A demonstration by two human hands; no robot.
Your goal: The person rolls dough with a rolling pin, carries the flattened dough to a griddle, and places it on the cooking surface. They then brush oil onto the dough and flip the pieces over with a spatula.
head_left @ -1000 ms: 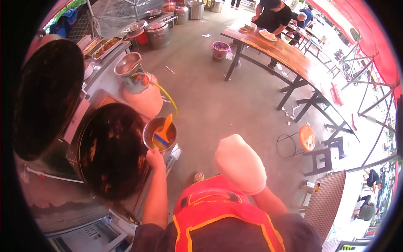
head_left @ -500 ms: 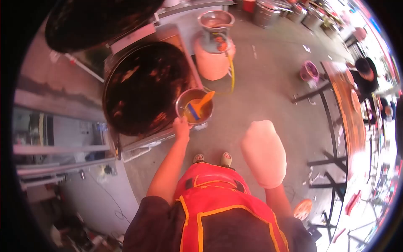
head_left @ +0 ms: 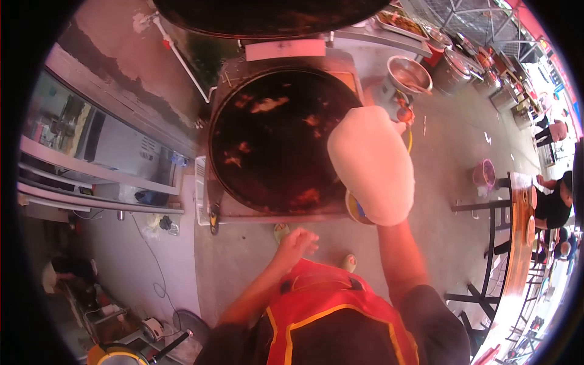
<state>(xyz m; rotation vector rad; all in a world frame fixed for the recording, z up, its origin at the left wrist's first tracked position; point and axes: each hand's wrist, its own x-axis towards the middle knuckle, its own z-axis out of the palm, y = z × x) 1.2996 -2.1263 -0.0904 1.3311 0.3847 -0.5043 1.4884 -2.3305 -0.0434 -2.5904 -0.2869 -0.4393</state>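
My right hand (head_left: 392, 230) is mostly hidden under a pale, smooth oval sheet of dough (head_left: 372, 164), which it holds up beside the right edge of a round black griddle (head_left: 274, 140). My left hand (head_left: 296, 246) hangs in front of the griddle, loosely half-curled with nothing in it. Behind the dough, only the rim of a metal bowl (head_left: 351, 205) shows at the griddle's front right corner. The blue part of a brush (head_left: 361, 212) is just visible inside it.
A round black lid (head_left: 267, 18) stands raised behind the griddle. Beyond the dough, a metal bowl (head_left: 409, 74) sits on a gas cylinder. Seated people are at a wooden table (head_left: 522, 243) on the right. A dark-handled tool (head_left: 214, 219) hangs at the griddle's front left corner.
My left hand has let go of the bowl with the brush and drawn back toward my apron. My right hand has carried the dough forward to the griddle's edge. The view has turned left.
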